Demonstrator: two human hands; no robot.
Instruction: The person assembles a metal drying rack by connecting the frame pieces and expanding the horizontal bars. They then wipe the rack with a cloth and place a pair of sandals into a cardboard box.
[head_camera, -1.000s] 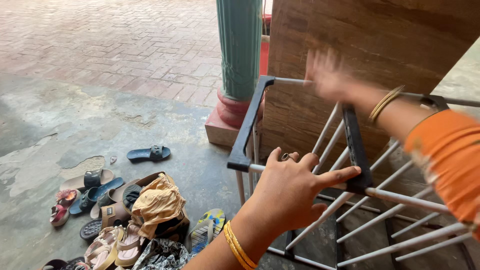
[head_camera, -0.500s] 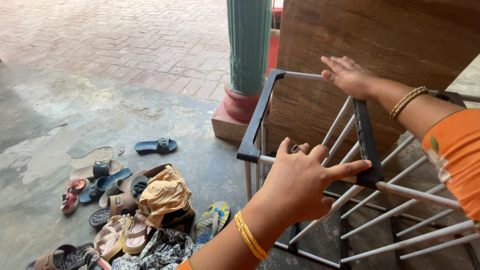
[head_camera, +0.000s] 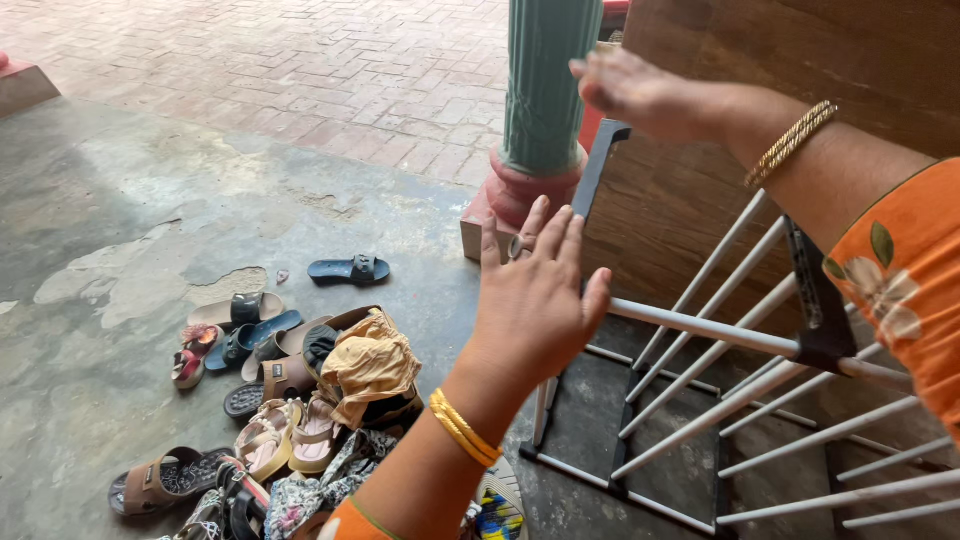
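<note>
— Gold bangles on both wrists, fingers (head_camera: 568, 245) spread flat, gripping nothing.

— And the rack?

— Drying rack (head_camera: 700, 328) stands just beyond my left hand (head_camera: 535, 300), white rails running off to the right. My right hand (head_camera: 640, 95) hovers open above its black top corner, apart from it.

— Which step is this?

— Hands off it, I'd judge. Taking hold would need fingers closed round a rail. Sandals (head_camera: 270, 400) lie on the floor (head_camera: 100, 200), left.

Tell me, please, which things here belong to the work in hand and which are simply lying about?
In hand:
- drying rack
- left hand, open against the rack
- right hand, open above its far end

Lying about:
- sandals on the floor
- yellow cloth
- green pillar
</note>
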